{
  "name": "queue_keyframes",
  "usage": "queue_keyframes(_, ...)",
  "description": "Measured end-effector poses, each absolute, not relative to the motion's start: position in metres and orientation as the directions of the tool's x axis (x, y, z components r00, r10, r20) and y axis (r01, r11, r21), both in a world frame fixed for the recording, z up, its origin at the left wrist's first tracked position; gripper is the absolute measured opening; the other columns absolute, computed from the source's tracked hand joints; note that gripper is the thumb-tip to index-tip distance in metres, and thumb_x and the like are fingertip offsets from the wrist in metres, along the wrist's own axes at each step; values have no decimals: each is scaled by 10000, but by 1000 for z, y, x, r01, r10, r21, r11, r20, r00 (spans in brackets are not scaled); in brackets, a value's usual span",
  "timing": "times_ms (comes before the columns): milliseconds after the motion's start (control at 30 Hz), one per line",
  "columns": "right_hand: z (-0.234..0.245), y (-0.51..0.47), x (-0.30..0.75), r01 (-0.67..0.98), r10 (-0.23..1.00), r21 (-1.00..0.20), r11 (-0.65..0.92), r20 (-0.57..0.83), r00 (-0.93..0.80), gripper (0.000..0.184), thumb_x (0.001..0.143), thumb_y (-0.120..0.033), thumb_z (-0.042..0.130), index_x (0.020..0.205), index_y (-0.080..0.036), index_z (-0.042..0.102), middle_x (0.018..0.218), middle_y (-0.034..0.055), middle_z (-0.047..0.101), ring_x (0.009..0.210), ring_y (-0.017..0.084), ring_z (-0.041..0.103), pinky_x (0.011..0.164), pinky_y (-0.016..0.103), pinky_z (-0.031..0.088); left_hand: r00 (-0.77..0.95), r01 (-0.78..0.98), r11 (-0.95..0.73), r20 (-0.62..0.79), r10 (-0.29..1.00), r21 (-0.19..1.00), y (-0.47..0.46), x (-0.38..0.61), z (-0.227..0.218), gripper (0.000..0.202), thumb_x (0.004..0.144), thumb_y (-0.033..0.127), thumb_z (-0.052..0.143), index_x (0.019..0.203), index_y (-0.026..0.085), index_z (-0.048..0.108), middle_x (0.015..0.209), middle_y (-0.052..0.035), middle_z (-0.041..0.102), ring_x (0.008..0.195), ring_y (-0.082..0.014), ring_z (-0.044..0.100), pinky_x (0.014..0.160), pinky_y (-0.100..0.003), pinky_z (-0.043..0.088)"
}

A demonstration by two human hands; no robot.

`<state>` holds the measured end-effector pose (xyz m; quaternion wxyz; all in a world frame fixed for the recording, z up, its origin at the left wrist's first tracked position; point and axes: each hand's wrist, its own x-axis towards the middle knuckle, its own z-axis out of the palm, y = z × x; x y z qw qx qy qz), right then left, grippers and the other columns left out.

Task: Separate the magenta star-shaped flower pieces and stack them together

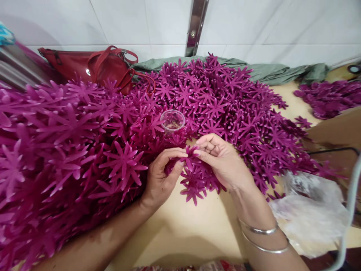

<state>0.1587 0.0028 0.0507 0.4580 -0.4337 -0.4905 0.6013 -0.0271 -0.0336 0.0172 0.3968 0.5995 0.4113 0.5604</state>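
Note:
My left hand point(161, 177) and my right hand point(222, 158) meet over the middle of the tan table point(180, 229). Both are closed in a pinch on the same magenta plastic flower piece point(189, 154), fingertips touching it from either side. Just below the hands lies a small heap of the same flower pieces point(196, 180). A huge pile of magenta flower pieces point(84, 135) covers the table to the left and behind. A small clear plastic cup point(172, 120) stands in the pile just beyond my hands. Two silver bangles point(262, 237) sit on my right wrist.
A red handbag point(93, 66) lies at the back left against the white tiled wall. Green cloth point(267, 71) runs along the back. Another magenta heap point(329, 98) lies at the far right. A crumpled clear plastic bag point(307, 214) sits near my right forearm.

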Motion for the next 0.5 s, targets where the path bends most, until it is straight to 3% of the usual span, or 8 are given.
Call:
queue_keyframes(300,45,10,164,-112,994,-991,77,67,87,170,836,-277,782,926,-252,640,928,2,668,838,146,617,820,265,515,-27,-13,-397,397,917,918,-32,-26,18,145,1015,169,581,1073,235,697,1214,-62,695,1221,-190,627,1109,-356,474)
queue_keyframes(500,41,7,162,49,984,-984,173,175,36,123,929,-271,686,1041,-269,635,1014,10,679,900,158,639,853,285,530,-22,-137,-244,243,970,960,-35,-24,25,120,1022,282,597,1103,228,667,1166,-66,726,1118,-187,701,1046,-345,538)
